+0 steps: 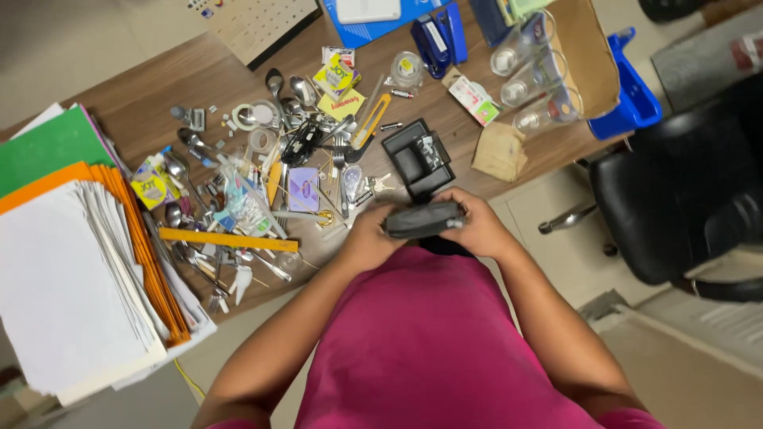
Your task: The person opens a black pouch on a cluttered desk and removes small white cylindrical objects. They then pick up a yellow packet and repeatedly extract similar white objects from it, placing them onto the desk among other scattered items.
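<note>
— What sort of place was it?

— A brown wooden desk (199, 75) over a pale tiled floor, seen from straight above, with a black office chair (683, 199) off to one side.

— And nearest the camera?

— The person's own body in a pink shirt (433, 342), both arms reaching forward. The left hand (367, 238) and right hand (477, 224) were each clasped round an end of a dark flat case (424, 220), held level just at the desk's near edge, probably so both thumbs could work along it.

— Just beyond that?

— A black open box (417, 159) lay on the desk, close to the hands. Beside it was a spread of small things: spoons (278, 83), a yellow ruler (228, 239), a yellow-handled cutter (373, 119), tape rolls, keys, little packets, all loose and overlapping.

— Further out?

— A thick pile of papers and orange folders (87, 270) hung over the left edge. At the far side stood a blue stapler (437, 36), a desk calendar (258, 24), and clear glass tumblers (532, 75) lying in a cardboard box (588, 56).
</note>
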